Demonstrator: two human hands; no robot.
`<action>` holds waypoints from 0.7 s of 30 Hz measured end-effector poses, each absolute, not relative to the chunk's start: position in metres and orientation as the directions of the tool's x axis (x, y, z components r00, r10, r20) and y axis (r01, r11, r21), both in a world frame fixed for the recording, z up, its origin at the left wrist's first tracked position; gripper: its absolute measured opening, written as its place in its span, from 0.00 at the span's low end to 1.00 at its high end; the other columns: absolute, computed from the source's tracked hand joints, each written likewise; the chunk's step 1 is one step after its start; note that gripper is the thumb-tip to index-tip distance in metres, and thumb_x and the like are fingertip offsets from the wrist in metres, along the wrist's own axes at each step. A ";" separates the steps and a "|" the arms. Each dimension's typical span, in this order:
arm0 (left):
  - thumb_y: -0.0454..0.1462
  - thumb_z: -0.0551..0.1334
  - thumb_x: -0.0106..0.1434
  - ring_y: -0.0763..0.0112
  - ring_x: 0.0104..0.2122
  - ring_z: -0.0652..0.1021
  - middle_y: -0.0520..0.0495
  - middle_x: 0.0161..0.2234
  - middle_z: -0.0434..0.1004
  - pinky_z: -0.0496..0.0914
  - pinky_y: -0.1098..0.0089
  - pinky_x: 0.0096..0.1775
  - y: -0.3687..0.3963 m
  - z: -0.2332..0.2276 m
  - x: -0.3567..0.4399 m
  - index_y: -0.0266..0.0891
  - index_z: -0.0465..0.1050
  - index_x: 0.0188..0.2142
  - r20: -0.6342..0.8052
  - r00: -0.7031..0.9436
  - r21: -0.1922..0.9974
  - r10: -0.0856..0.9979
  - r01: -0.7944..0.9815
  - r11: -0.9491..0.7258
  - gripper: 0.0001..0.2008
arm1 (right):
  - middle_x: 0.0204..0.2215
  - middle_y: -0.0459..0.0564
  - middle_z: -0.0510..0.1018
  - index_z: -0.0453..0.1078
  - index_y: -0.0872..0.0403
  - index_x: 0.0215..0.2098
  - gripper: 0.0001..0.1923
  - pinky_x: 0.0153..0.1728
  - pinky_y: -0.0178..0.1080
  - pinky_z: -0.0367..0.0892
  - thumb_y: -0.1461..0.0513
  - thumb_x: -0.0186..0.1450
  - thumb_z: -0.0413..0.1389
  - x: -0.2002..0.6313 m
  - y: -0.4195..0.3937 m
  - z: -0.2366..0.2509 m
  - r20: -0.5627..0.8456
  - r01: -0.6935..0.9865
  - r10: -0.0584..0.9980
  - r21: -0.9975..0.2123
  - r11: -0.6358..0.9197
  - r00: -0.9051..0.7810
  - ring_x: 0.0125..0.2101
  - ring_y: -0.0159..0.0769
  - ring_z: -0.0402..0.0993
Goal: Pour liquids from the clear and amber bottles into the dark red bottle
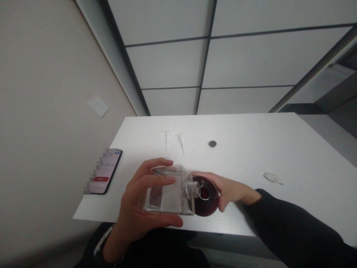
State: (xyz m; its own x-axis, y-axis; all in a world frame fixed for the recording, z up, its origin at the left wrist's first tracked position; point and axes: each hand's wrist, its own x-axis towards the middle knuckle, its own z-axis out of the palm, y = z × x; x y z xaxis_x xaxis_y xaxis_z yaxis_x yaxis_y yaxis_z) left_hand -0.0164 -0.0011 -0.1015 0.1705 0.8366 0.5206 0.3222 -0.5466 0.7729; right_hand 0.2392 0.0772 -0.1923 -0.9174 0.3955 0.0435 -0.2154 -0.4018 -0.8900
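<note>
A clear square-sided bottle point(170, 191) lies tipped on its side in my left hand point(139, 201), whose fingers and thumb wrap round it. Its threaded neck points right and meets the open mouth of a dark reddish-brown round bottle point(208, 206). That round bottle is gripped by my right hand point(227, 190) from its far and right sides, with the mouth facing up toward me. Whether the two necks touch, I cannot tell. Any liquid passing between them is not visible.
Two white pump heads point(181, 141) lie on the white table point(237, 160) beyond my hands. Right of them sits a small dark cap point(212, 143). A clear-and-white item point(272, 177) lies far right. A phone point(107, 173) rests at the left edge, near the wall.
</note>
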 end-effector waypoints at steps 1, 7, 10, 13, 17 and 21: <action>0.53 0.77 0.57 0.53 0.53 0.81 0.43 0.56 0.79 0.81 0.53 0.51 -0.001 -0.100 -0.016 0.52 0.81 0.51 0.530 0.179 0.760 0.829 0.332 -0.558 0.25 | 0.63 0.57 0.75 0.70 0.50 0.65 0.50 0.66 0.51 0.59 0.48 0.48 0.79 0.239 0.077 -0.192 0.045 -0.220 0.404 -0.891 -0.398 -0.914 0.63 0.49 0.70; 0.54 0.72 0.61 0.55 0.55 0.81 0.46 0.59 0.77 0.82 0.54 0.52 -0.004 -0.094 -0.015 0.56 0.81 0.52 0.531 0.207 0.729 0.822 0.384 -0.567 0.21 | 0.63 0.57 0.76 0.70 0.49 0.65 0.50 0.67 0.53 0.58 0.52 0.48 0.80 0.236 0.076 -0.191 0.057 -0.237 0.418 -0.888 -0.393 -0.907 0.64 0.49 0.70; 0.55 0.72 0.61 0.54 0.54 0.81 0.44 0.58 0.77 0.83 0.55 0.48 -0.004 -0.092 -0.014 0.55 0.82 0.51 0.546 0.210 0.708 0.811 0.401 -0.581 0.21 | 0.62 0.57 0.76 0.71 0.50 0.64 0.49 0.67 0.53 0.60 0.52 0.48 0.80 0.235 0.077 -0.190 0.058 -0.227 0.419 -0.903 -0.366 -0.906 0.63 0.48 0.71; 0.55 0.72 0.61 0.54 0.52 0.82 0.43 0.58 0.77 0.83 0.55 0.47 -0.005 -0.091 -0.013 0.54 0.83 0.50 0.563 0.212 0.688 0.799 0.416 -0.595 0.20 | 0.62 0.58 0.76 0.70 0.51 0.65 0.50 0.67 0.54 0.60 0.51 0.48 0.79 0.235 0.076 -0.189 0.048 -0.221 0.432 -0.906 -0.360 -0.901 0.63 0.49 0.71; 0.54 0.71 0.63 0.58 0.53 0.81 0.46 0.59 0.76 0.83 0.59 0.48 -0.004 -0.089 -0.014 0.56 0.81 0.53 0.576 0.240 0.664 0.781 0.420 -0.619 0.20 | 0.63 0.57 0.75 0.71 0.50 0.64 0.49 0.68 0.54 0.58 0.51 0.48 0.79 0.234 0.074 -0.188 0.052 -0.235 0.435 -0.895 -0.379 -0.899 0.63 0.49 0.70; 0.53 0.72 0.62 0.58 0.54 0.80 0.45 0.58 0.74 0.83 0.61 0.48 -0.003 -0.086 -0.015 0.52 0.80 0.53 0.599 0.280 0.627 0.751 0.419 -0.656 0.22 | 0.63 0.58 0.75 0.70 0.51 0.65 0.50 0.66 0.53 0.61 0.47 0.49 0.78 0.235 0.074 -0.186 0.047 -0.230 0.429 -0.894 -0.384 -0.902 0.62 0.49 0.71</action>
